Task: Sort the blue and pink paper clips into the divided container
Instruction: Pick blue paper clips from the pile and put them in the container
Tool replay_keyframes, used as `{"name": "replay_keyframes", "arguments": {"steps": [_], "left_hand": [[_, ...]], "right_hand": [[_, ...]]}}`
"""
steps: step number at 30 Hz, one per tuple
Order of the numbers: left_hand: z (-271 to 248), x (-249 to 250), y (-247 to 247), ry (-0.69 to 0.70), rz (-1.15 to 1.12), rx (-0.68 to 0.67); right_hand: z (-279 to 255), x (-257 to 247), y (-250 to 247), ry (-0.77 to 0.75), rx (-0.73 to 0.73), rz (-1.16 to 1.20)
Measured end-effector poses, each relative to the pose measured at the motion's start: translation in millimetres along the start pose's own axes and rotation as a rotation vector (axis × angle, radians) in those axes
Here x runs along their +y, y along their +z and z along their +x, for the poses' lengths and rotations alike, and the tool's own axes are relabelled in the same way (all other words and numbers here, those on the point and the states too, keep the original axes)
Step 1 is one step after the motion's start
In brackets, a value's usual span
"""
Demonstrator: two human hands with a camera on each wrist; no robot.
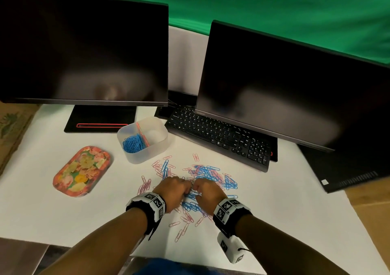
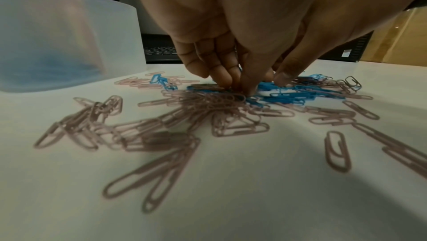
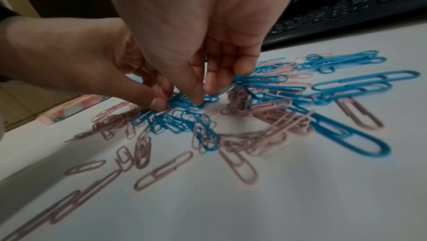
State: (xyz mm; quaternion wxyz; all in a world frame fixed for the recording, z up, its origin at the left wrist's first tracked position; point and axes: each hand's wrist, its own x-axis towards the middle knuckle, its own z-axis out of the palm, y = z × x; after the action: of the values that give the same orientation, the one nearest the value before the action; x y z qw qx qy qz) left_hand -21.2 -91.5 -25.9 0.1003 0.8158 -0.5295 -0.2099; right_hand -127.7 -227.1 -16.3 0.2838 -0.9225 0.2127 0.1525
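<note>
Many paper clips, blue and pink mixed, lie loose on the white counter just before the divided container, whose left compartment already holds blue clips. We bring our left hand and right hand together over the heap, fingertips pinching blue clips, because tangled clips come apart easier with two hands. The right compartment looks empty.

We press both hands, left and right, into mixed clips near the container holding blue clips.
</note>
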Motion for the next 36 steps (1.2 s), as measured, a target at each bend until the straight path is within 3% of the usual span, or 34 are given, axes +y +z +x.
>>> {"name": "replay_keyframes", "arguments": {"steps": [6,14,20,23,28,31,36], "left_hand": [[-0.7,2.9,6.6,0.049,0.050,0.061],[3.8,14.2,5.9,0.025,0.146,0.018],[-3.0,3.6,0.3,0.053,0.084,0.024],[-5.8,-0.3,-4.2,-0.047,-0.137,0.055],[-3.5,-7.3,-5.9,-0.232,-0.639,0.222],[0.7,-6.7,-15.8,-0.336,-0.874,0.172],[5.6,-0.6,-32.6,-0.525,-1.584,0.169]], "right_hand": [[1.6,-0.9,2.3,0.065,0.003,0.052],[6.7,-5.2,5.8,0.176,0.028,0.163],[3.8,2.6,-4.8,0.149,0.041,0.279],[3.3,10.4,-13.2,0.168,0.068,0.467],[4.3,17.5,-20.1,0.356,0.059,0.926],[-1.2,12.3,-24.6,0.364,0.036,1.081],[0.5,6.2,-22.9,0.444,0.030,1.341]]}}
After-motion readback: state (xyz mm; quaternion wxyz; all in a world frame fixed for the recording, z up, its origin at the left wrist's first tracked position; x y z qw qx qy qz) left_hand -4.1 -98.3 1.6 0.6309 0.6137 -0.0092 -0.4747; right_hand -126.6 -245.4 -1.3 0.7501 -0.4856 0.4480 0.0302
